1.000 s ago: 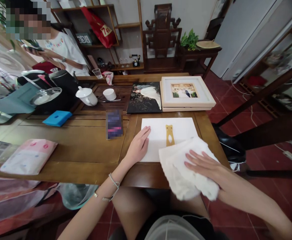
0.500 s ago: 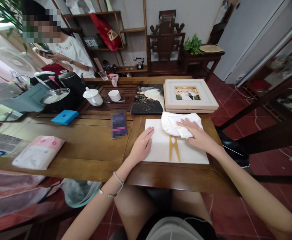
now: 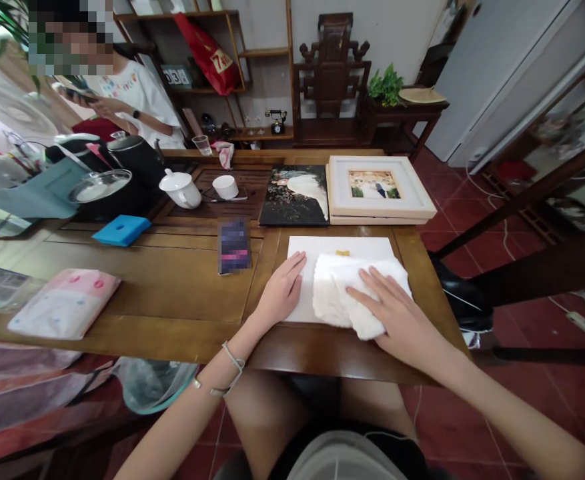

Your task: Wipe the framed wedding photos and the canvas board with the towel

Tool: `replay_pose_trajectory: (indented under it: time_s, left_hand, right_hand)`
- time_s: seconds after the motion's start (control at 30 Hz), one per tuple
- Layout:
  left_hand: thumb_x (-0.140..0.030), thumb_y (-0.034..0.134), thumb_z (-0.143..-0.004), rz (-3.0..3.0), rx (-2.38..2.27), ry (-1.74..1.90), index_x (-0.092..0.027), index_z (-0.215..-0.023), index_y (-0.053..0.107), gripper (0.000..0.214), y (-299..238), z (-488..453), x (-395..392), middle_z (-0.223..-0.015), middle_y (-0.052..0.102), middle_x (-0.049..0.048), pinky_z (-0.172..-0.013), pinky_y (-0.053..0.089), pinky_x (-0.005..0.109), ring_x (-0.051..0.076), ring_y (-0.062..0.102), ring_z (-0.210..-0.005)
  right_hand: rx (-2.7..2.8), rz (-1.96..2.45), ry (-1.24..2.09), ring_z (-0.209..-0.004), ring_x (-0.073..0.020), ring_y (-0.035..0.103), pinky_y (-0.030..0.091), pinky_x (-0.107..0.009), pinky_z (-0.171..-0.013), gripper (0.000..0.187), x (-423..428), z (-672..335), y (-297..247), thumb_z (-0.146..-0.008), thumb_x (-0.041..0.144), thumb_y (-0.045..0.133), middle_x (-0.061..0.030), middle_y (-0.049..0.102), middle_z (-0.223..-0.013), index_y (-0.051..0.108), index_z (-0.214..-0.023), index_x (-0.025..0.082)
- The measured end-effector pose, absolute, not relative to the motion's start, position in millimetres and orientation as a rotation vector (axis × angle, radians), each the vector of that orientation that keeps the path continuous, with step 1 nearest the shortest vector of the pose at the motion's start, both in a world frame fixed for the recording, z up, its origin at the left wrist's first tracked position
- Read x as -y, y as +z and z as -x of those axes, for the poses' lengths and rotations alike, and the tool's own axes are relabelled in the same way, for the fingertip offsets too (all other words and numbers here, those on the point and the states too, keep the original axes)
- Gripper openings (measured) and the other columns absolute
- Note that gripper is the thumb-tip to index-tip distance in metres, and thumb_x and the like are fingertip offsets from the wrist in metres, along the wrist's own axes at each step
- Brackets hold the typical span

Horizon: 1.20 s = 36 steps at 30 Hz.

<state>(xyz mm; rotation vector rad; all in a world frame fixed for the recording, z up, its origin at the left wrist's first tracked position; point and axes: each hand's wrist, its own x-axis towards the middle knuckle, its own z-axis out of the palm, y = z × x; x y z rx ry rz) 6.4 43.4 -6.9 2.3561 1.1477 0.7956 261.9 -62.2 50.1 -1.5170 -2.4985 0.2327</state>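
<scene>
A white rectangular panel (image 3: 308, 248) lies flat at the table's near edge. My left hand (image 3: 283, 287) rests on its left side with fingers stretched out, holding nothing. My right hand (image 3: 389, 308) has hold of a folded white cloth (image 3: 328, 293), pressing it down on the panel's right and middle part. The cloth hangs slightly past the panel's near edge. Just beyond the cloth shows the top of a yellow piece (image 3: 343, 253); the rest of it is covered.
Behind the panel lie a dark photo board (image 3: 292, 200) and stacked white picture frames (image 3: 337, 193). Leftward are a phone-sized dark object (image 3: 234, 247), a blue block (image 3: 122, 230), a tissue pack (image 3: 67, 303), a white teapot (image 3: 181, 190) and a cup (image 3: 225, 187). Another person (image 3: 137, 100) stands across the table.
My right hand has drawn the cloth from the panel's far edge toward me, over the yellow piece, most of which showed before. The left hand stays on the panel.
</scene>
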Motion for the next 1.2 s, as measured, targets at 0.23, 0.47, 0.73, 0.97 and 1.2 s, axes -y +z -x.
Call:
replay_pose_trajectory:
  time_s: [0.23, 0.47, 0.73, 0.97, 1.2]
  left_hand:
    - [-0.021, 0.031, -0.099, -2.371, -1.109, 0.816, -0.016, -0.14, 0.048, 0.045, -6, -6, -44, -0.148, 0.048, 0.0117, -0.119, 0.034, 0.047, 0.023, 0.037, -0.143]
    - [-0.017, 0.034, -0.097, -2.371, -1.078, 0.821, -0.015, -0.141, 0.048, 0.046, -8, -5, -45, -0.148, 0.047, 0.0129, -0.118, 0.036, 0.046, 0.024, 0.038, -0.143]
    - [-0.016, 0.034, -0.097, -2.378, -1.085, 0.827, -0.014, -0.142, 0.046, 0.047, -12, -3, -45, -0.15, 0.045, 0.0136, -0.119, 0.034, 0.046, 0.024, 0.036, -0.143]
    - [-0.017, 0.034, -0.097, -2.384, -1.083, 0.876, -0.014, -0.139, 0.049, 0.045, -12, -5, -45, -0.147, 0.049, 0.0147, -0.117, 0.037, 0.048, 0.025, 0.041, -0.141]
    - [-0.016, 0.034, -0.097, -2.396, -1.09, 0.876, -0.013, -0.137, 0.051, 0.043, -13, -5, -46, -0.146, 0.05, 0.0151, -0.116, 0.038, 0.048, 0.025, 0.042, -0.14]
  right_hand:
    - [2.576, 1.517, 0.162, -0.148, -0.0385, 0.007, 0.01, -0.07, -0.113, 0.078, -22, -242, 49, -0.075, 0.011, 0.058, -0.0133, 0.024, -0.16, 0.037, -0.149, 0.019]
    - [2.816, 1.417, 0.175, -0.146, -0.0425, 0.013, 0.011, -0.065, -0.116, 0.079, 8, -220, 66, -0.065, 0.007, 0.063, -0.0134, 0.036, -0.155, 0.048, -0.142, 0.014]
    - [2.88, 1.245, 0.462, -0.149, -0.0332, 0.008, 0.009, -0.057, -0.12, 0.08, 78, -218, 79, -0.066, 0.012, 0.063, -0.0059, 0.033, -0.157, 0.046, -0.143, 0.017]
    - [2.736, 1.558, 0.189, -0.147, -0.0379, 0.015, 0.014, -0.059, -0.118, 0.066, -8, -219, 71, -0.067, 0.008, 0.06, -0.0121, 0.035, -0.155, 0.058, -0.132, 0.013]
    - [2.851, 1.3, 0.234, -0.146, -0.0303, 0.024, 0.015, -0.054, -0.119, 0.058, -29, -212, 65, -0.069, 0.006, 0.055, -0.015, 0.043, -0.151, 0.059, -0.127, 0.009]
